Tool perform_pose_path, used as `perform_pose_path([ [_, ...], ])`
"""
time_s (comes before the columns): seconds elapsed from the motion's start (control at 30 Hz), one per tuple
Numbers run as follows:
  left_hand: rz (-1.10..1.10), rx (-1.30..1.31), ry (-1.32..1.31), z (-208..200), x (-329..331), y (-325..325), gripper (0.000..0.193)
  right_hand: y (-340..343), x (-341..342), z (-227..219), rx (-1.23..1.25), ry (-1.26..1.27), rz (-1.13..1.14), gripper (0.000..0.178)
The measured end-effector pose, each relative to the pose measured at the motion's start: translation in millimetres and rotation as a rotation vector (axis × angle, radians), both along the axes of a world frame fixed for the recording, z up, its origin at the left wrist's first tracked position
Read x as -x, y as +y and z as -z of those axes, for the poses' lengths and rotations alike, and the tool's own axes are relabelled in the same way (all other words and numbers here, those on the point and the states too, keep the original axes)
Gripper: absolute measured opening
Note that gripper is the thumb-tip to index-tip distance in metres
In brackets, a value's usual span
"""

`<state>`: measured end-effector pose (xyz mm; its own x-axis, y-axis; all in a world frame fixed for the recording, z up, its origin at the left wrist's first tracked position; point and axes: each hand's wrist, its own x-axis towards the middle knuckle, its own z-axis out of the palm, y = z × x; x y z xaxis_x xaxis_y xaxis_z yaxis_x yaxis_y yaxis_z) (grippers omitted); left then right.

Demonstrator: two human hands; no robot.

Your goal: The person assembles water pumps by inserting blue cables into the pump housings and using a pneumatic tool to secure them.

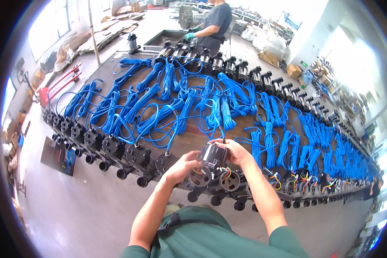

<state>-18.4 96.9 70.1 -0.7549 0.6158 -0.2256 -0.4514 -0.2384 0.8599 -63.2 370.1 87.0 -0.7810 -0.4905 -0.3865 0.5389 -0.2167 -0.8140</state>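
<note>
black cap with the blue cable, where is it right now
In the head view the black cap sits low of centre, held between the left hand and right hand, just above the near row of open pump motors.

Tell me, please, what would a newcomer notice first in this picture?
First, the many bundles of blue cable spread across the long workbench. Then the rows of black pumps along both its edges. At the near edge, the left hand and right hand hold a black cap.

Both hands, left hand (181, 167) and right hand (233, 150), grip a black cap (213, 155) above open pump motors (215, 181). Blue cable coils (180, 107) cover the worktop (193, 139) toward twelve o'clock.
</note>
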Motion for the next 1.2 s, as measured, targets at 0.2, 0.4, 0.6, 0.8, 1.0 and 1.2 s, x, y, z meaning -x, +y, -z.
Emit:
perform_pose_path([
  [0.2,0.183,-0.08,0.052,20,15,-2,0.048,-17,-21,17,0.243,0.022,0.163,0.037],
  [0.4,-0.018,0.413,0.219,5,1,24,0.081,-28,-23,25,0.147,0.128,0.189,0.027],
  [0.6,-0.499,0.847,0.568,40,-44,61,0.086,-20,-32,33,0.114,0.223,0.068,0.029],
  [0.8,-0.573,1.201,0.948,55,-55,58,0.087,-12,-35,37,0.056,0.034,0.193,0.021],
  [1.0,-0.619,1.012,0.898,61,-61,53,0.095,-38,-37,44,-0.111,0.151,0.381,0.018],
  [1.2,-0.411,0.698,0.821,89,-76,23,0.088,-36,-35,53,-0.139,0.211,0.311,0.018],
])
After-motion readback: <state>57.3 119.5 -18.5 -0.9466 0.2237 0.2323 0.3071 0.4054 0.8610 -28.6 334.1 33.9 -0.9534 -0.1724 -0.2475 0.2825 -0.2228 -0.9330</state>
